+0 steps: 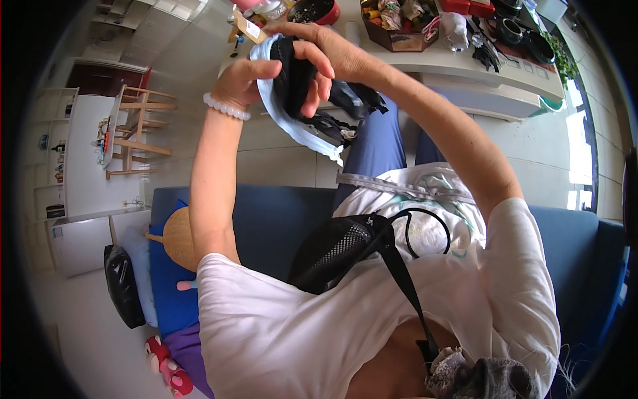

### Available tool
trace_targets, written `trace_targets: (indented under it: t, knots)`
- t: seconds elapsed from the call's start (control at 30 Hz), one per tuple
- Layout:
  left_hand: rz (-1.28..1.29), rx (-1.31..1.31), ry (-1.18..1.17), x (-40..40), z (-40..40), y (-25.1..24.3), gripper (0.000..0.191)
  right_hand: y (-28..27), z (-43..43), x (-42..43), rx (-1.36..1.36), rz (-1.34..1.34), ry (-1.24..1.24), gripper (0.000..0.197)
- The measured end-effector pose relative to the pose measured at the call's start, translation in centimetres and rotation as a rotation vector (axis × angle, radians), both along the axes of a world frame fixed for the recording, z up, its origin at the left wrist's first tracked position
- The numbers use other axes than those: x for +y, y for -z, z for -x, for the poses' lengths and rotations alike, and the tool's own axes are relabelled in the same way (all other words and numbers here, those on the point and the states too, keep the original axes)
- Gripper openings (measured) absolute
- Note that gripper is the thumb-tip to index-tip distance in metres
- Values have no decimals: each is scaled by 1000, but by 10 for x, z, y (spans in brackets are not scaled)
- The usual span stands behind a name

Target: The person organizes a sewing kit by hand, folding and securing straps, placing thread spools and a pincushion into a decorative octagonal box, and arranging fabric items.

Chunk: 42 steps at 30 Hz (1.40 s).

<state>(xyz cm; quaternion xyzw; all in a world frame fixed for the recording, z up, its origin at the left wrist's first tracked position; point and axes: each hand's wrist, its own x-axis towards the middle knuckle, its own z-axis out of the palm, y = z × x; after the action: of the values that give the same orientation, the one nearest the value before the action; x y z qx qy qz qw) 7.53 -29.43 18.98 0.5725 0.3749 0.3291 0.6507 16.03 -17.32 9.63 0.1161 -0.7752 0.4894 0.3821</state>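
My left hand [241, 82], wearing a pale bead bracelet, is at the upper left with its fingers curled around a folded bundle of black fabric strips [291, 75]. A light blue zipper tape [279, 112] loops over the bundle, and its end hangs free below. Above it, my right hand [329, 47] reaches across from the right, its fingertips at the top of the blue loop and partly hidden. More black strips [331, 124] dangle below my hands, near my knee. On my lap, a grey zipper strip [408, 188] lies across white cloth [423, 229] with green marks.
A low table [408, 59] ahead holds a red bowl [319, 12], an octagonal box [401, 42] of spools and cloth, a rolled white cloth [454, 31] and dark pots [509, 32]. A black mesh bag [339, 249] hangs at my chest. A blue sofa [269, 214] is beneath me.
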Motion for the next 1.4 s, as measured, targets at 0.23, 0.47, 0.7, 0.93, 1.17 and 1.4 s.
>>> trace_targets:
  t: [0.23, 0.47, 0.7, 0.93, 1.17, 1.4]
  knots:
    - [-96, -150, -62, -2, -5, 6, 48, -39, -44, 8, 6, 319, -186, 16]
    - [-41, -101, -461, -3, 12, 28, 31, -60, -54, 31, -151, 45, 292, 17]
    - [3, 13, -462, -3, 19, 29, 27, -74, -53, 35, -145, -192, 458, 17]
    - [-204, 112, -472, 7, -10, 32, 64, -90, -67, 25, -110, -104, 522, 16]
    - [-362, 652, -520, 25, -43, 46, 42, -86, -68, 30, -204, -46, 630, 16]
    - [-123, 32, -753, 10, -12, 41, 16, -77, -77, 49, -311, -162, 634, 13]
